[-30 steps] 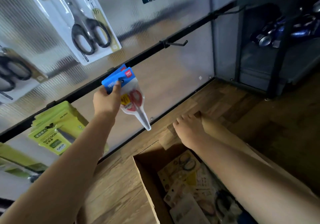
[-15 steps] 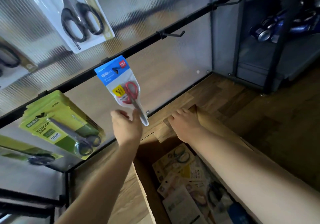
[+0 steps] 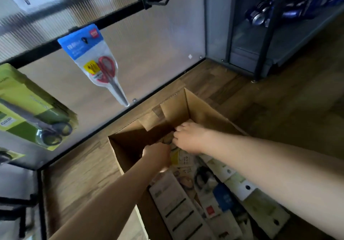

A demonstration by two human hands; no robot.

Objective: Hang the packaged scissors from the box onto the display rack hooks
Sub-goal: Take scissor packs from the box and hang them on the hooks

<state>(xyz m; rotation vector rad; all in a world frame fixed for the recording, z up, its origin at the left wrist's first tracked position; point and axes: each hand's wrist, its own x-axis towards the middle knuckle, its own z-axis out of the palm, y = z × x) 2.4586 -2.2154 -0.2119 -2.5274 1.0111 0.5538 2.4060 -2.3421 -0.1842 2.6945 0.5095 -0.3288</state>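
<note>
Nearest to us, our two bare forearms reach down into the open brown cardboard box (image 3: 188, 107) that stands on the wood-grain floor (image 3: 80, 176). Inside it lies a jumble of flat packaged scissors (image 3: 210, 198), cards in white, cream, pale green and blue overlapping one another. Our left hand (image 3: 158, 157) is sunk at the far end of the box with its knuckles towards us and its fingers curled down out of sight, so we cannot tell whether its grip holds anything. Our right hand (image 3: 189, 137) sits just beside it, a little farther in, fingertips bunched together over a pack at the same spot; whether that grip actually pinches the pack we cannot tell either. Beyond the box, on the translucent ribbed panel of the display rack (image 3: 158, 40), a blue-topped clear pack of red-handled scissors (image 3: 96, 63) hangs from a hook on the black horizontal rail (image 3: 119, 15), its blade tip pointing down towards the floor. To its left hangs a green pack of dark-handled scissors (image 3: 35, 113). Farther along the same rail an empty black hook (image 3: 158, 1) juts out. At the far right a dark metal shelf (image 3: 279, 40) carries blue and silver objects, too blurred to identify.
</note>
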